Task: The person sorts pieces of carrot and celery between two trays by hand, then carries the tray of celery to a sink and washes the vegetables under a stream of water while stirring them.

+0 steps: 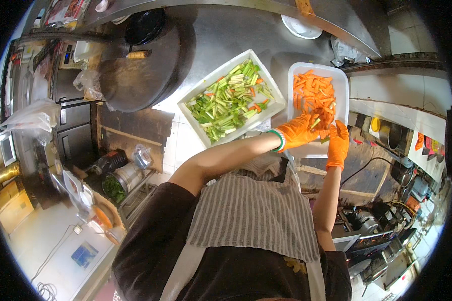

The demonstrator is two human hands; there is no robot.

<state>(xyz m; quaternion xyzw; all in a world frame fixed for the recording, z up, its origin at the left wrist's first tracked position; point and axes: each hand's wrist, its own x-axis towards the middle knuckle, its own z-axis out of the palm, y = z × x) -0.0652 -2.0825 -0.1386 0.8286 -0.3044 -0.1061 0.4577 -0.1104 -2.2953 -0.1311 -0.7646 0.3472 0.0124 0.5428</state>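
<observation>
My left hand (299, 131), in an orange glove with a green-and-white cuff, reaches over the near part of a white plastic tub (291, 75). Its fingertips are among cut carrot sticks (313, 90), beside a pale green celery piece (315, 123). At the tub's near right side is my right hand (337, 146), also gloved in orange, its fingers bent over the inner edge. Whether either hand grips anything is hidden by the fingers. Left of the tub, a white rectangular tray (196, 128) holds chopped celery (226, 101) with a few carrot sticks mixed in.
Both containers stand on a stainless steel counter (218, 34). A thick round chopping board (135, 82) lies to the left, bearing a wooden-handled tool (138, 54) and a black bowl (146, 26). A white bowl (302, 28) sits under the raised shelf (241, 5) at the back.
</observation>
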